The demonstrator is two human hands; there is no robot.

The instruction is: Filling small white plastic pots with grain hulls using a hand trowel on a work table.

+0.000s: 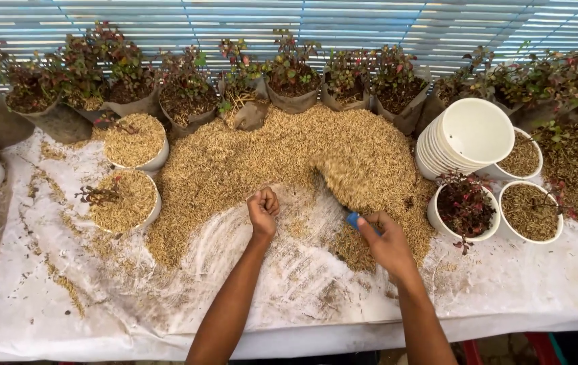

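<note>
While my right hand [389, 245] grips a blue scoop [354, 219], probably flinging husk [343, 177] onto the pile, my left hand [262, 213] stays out of it, clenched empty.

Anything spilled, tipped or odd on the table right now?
Loose husk strays from the main husk pile in trails on the white sheet at left. The stack of empty white pots lies tipped on its side. The right hand holds a blue-handled scoop buried in husk; the left hand is fisted.
</note>
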